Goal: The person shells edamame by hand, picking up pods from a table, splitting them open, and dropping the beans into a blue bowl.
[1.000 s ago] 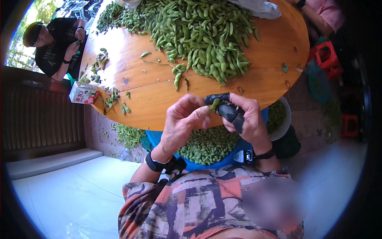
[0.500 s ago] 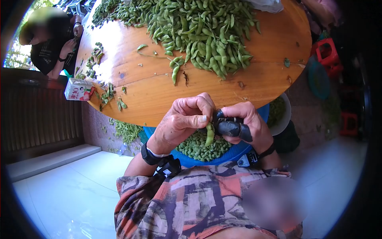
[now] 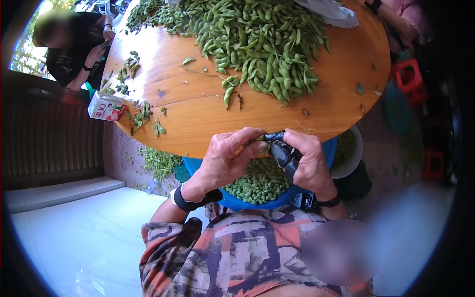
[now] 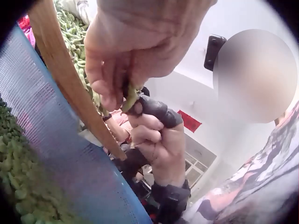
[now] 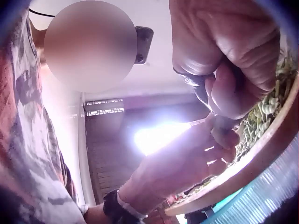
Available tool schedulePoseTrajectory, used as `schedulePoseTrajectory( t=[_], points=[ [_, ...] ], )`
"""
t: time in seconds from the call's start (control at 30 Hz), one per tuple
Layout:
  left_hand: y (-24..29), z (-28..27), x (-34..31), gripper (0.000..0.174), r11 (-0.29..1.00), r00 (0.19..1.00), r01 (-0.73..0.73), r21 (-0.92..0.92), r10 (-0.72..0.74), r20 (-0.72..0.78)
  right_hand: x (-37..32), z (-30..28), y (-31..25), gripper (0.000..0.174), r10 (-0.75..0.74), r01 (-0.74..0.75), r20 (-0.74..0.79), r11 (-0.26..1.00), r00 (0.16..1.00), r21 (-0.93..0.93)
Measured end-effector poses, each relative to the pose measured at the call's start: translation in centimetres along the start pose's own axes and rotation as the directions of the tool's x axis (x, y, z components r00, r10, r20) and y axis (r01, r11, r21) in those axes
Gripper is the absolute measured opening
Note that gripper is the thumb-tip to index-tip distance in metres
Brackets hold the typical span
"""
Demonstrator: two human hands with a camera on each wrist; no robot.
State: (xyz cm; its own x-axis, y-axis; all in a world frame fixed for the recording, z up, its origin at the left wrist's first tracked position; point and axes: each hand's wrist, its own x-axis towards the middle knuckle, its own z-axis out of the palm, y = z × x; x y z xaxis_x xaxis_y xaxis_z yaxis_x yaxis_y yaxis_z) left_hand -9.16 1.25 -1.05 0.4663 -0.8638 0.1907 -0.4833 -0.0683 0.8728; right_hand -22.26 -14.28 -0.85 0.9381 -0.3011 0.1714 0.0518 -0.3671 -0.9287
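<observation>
My left hand [image 3: 225,157] pinches a green pod between thumb and fingers; in the left wrist view the pod [image 4: 131,99] shows below its fingertips. My right hand [image 3: 309,161], with black coverings on thumb and finger, meets it from the right, its fingers curled at the pod's other end. Both hands are just off the near edge of the wooden table [image 3: 208,123], above a blue basket [image 3: 232,202] that holds shelled green beans [image 3: 260,183]. A large heap of pods [image 3: 262,44] lies on the table.
A juice carton [image 3: 105,106] stands at the table's left edge near leaf scraps. A white basin [image 3: 352,153] is right of the blue basket. Red stools [image 3: 410,81] stand at the right. One person [image 3: 74,47] sits at the left, another at the upper right.
The pod that hung below the left fingertips half a second ago is now mostly hidden between the hands. Both hands have shifted slightly, and the view has moved a little.
</observation>
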Motion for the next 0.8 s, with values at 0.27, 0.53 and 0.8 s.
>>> schedulePoseTrajectory(
  t=[0.27,0.53,0.8],
  points=[
    [-0.7,0.2,-1.4,0.026,0.524,0.874,0.369,-0.768,-0.478,0.094,0.2,3.3,-0.4,0.02,0.276,-0.266,-0.031,0.946,0.961,0.187],
    [-1.0,0.8,-1.6,0.018,0.517,0.892,0.304,-0.8,-0.449,0.048,0.4,2.4,-1.6,0.026,-0.011,-0.036,-0.303,0.988,0.953,-0.149],
    [0.1,0.1,-1.8,0.015,0.641,0.892,0.43,-0.636,-0.408,0.192,1.6,1.3,-1.2,0.032,0.306,-0.289,0.026,0.862,0.952,0.417]
  ],
)
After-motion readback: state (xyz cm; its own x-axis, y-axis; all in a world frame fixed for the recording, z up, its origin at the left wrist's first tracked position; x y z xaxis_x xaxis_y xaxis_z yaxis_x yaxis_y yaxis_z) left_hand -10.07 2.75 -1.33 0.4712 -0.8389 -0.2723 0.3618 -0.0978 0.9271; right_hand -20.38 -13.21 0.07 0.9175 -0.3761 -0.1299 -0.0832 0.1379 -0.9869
